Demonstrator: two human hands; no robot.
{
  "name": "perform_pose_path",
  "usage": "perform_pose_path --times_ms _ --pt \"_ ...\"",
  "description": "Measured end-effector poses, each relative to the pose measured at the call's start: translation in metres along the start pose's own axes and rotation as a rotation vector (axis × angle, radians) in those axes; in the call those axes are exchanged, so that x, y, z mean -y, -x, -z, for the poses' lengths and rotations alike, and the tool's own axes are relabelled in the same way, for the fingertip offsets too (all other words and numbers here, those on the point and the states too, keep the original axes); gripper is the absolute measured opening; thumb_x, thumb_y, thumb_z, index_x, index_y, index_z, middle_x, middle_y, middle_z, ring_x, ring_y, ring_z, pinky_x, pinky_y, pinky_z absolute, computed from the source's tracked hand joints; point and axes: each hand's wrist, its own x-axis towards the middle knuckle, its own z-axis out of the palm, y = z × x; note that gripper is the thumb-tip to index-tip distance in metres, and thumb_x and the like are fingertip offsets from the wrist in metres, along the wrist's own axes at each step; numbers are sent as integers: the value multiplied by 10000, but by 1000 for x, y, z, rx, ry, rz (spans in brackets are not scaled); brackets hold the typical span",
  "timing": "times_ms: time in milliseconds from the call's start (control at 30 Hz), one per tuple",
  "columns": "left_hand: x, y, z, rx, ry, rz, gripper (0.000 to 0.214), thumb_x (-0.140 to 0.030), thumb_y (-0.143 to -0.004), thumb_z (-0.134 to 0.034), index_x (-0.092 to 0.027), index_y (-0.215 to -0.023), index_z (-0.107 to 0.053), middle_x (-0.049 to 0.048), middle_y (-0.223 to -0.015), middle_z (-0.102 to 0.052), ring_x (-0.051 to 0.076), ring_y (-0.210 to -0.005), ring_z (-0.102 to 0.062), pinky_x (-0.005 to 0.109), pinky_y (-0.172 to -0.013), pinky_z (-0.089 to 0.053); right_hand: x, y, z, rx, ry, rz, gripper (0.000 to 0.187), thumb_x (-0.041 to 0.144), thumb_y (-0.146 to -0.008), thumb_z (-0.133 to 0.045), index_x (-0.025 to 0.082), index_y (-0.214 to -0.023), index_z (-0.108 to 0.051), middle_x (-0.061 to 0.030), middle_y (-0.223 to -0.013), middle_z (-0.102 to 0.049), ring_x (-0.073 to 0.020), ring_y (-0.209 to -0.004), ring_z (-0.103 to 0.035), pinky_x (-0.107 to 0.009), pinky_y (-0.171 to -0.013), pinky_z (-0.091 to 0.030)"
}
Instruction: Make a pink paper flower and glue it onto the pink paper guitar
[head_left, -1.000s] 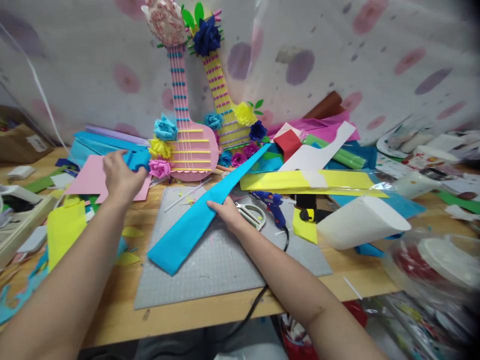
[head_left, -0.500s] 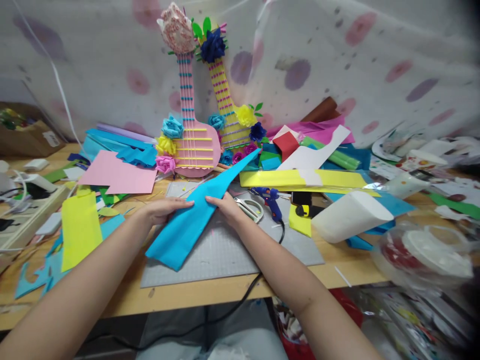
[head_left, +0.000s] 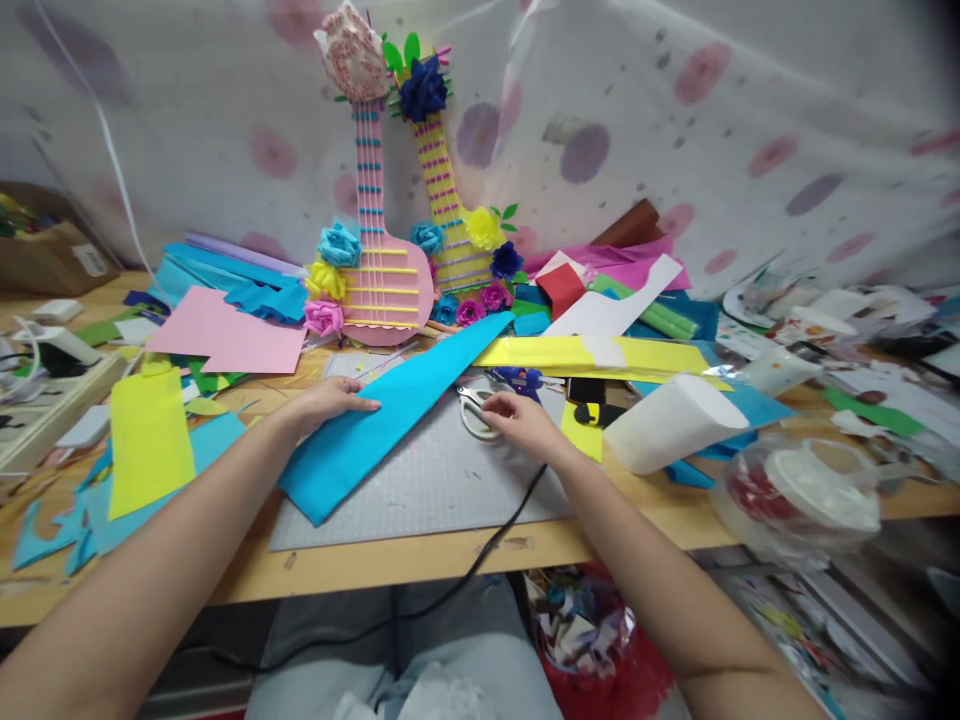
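A long strip of blue crepe paper (head_left: pixel 397 415) lies slanted over the grey cutting mat (head_left: pixel 442 500), wide at the near end and narrow at the far end. My left hand (head_left: pixel 330 403) pinches its left edge, thumb on top and the other fingers partly hidden. Scissors (head_left: pixel 471 405) with pale handles rest on the mat beside the strip. At their handle is my right hand (head_left: pixel 521 422), thumb and fingers closed on the loop. Just behind that hand sits a blue glue gun (head_left: pixel 517 380), partly covered, its black cord running to the front edge.
Two paper guitars, one pink (head_left: pixel 386 285) and one yellow (head_left: pixel 457 235), stand against the curtain. Yellow paper (head_left: pixel 152 440) and a power strip (head_left: pixel 56 420) are on the left. A white roll (head_left: pixel 671 425) and a plastic container (head_left: pixel 810 490) occupy the right. Below hangs a scrap-filled red bin (head_left: pixel 585 640).
My right hand has let go of the blue crepe paper and moved right to the scissors. My left hand keeps its hold, and the strip now lies flatter. The view has shifted slightly.
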Motion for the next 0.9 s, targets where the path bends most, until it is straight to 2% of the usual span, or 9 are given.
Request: perform_pose_path --times_ms 33,100,200,300,500,600,700,800,900 --pt "1 -1 1 3 -19 3 546 -439 -378 -815 -170 -834 -679 69 -793 -719 244 -679 -650 324 -613 -499 1 0 -2 -83 134 40 172 303 -797 -544 170 -882 -611 -44 -870 -648 -151 -767 -581 -285 -731 -457" --pt "2 -1 2 -9 -63 -4 538 -456 -397 -802 -174 -839 -678 64 -794 -717 242 -685 -648 317 -616 -491 6 -2 -8 -161 383 123 183 244 -811 -516 157 -940 -611 -77 -997 -640 -186 -908 -561 -303 -836 -421" --pt "2 3 4 -51 -143 -29 496 -481 -427 -779 -186 -812 -673 39 -761 -708 231 -684 -640 299 -616 -473 16 -7 -19 -122 683 146 236 205 -806 -500 114 -1004 -592 -139 -1044 -628 -247 -1039 -516 -325 -889 -387" --pt "2 7 8 -97 -223 -63 449 -480 -434 -771 -187 -756 -662 23 -731 -692 214 -672 -620 275 -592 -445 26 -13 -27 -72 836 67 248 170 -817 -452 86 -1021 -566 -175 -1014 -632 -269 -1002 -553 -327 -834 -411" --pt "4 11 16 -152 -291 -50 411 -482 -405 -768 -188 -640 -604 -12 -597 -606 170 -581 -548 251 -521 -380 41 -13 -27 -88 875 -58 343 151 -798 -429 66 -1128 -471 -200 -1047 -612 -269 -925 -620 -334 -738 -459" --pt "5 14 15 -160 -363 -28 391 -480 -416 -753 -192 -629 -598 -7 -587 -589 181 -598 -551 252 -515 -356 43 -8 -20 -45 881 -94 382 244 -780 -498 84 -1126 -475 -191 -1038 -623 -265 -923 -627 -334 -750 -465" --pt "5 17 13 -241 -496 -87 374 -444 -410 -746 -191 -644 -601 14 -659 -620 213 -680 -575 260 -552 -368 42 -3 -12 46 888 -139 450 377 -764 -550 80 -1101 -512 -195 -1001 -644 -275 -932 -629 -339 -757 -467" --pt "7 20 10 -274 -602 -112 362 -428 -424 -728 -186 -660 -597 39 -705 -640 244 -710 -589 277 -569 -380 42 1 -7 111 913 -148 405 381 -753 -566 89 -1033 -580 -191 -987 -655 -278 -957 -625 -330 -763 -465" --pt "9 25 9 -206 -539 -107 356 -459 -468 -701 -190 -677 -597 37 -700 -649 248 -696 -600 281 -560 -387 43 4 -6 119 927 -158 314 310 -741 -559 103 -969 -621 -185 -948 -667 -270 -949 -630 -313 -754 -462"
